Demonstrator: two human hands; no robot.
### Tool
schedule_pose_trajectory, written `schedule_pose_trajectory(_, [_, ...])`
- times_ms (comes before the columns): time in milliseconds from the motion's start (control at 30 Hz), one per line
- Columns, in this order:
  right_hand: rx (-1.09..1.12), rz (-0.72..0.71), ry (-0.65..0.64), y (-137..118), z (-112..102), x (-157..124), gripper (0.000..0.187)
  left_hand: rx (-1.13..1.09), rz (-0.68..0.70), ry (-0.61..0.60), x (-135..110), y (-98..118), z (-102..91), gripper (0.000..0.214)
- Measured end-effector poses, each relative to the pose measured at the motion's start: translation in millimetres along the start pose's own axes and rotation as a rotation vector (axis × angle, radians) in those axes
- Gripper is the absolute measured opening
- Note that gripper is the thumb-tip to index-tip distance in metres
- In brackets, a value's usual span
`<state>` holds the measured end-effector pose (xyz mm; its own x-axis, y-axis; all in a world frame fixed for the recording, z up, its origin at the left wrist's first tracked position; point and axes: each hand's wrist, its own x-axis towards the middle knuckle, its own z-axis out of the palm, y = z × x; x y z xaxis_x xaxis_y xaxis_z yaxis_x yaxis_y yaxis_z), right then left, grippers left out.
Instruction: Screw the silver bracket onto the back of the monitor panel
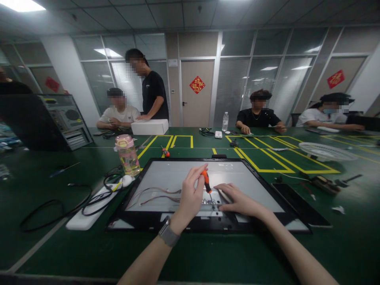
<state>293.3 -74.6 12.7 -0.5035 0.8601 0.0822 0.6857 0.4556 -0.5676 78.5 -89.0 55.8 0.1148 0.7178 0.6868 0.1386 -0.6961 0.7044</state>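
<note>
My left hand grips the orange and black handle of a screwdriver, held nearly upright. Its shaft points down at a small circuit board on the back of a flat display panel with a black frame. Beside the screwdriver tip, my right hand rests on the board area with fingers stretched out. Whether its fingertips pinch anything small is hidden. Thin cables run left from the board across the panel's grey metal back.
Left of the panel are a white power strip, black cables and a pink-lidded bottle. A dark flat panel lies to the right. Farther off are a red screwdriver, a white box, a computer case and several people.
</note>
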Motion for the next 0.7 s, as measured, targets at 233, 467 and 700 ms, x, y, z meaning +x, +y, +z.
schedule_pose_trajectory(233, [-0.004,-0.013,0.007,1.8,1.0,0.5,0.065,0.049,0.003,0.079,1.3,-1.4,1.6,0.020])
schedule_pose_trajectory(467, [-0.009,-0.010,0.008,1.1,0.8,0.5,0.066,0.053,0.030,0.139,-0.2,1.9,2.1,0.006])
schedule_pose_trajectory(700, [-0.006,-0.002,0.013,0.3,1.4,1.2,0.064,0.035,0.046,0.149,-3.0,-1.3,5.5,0.007])
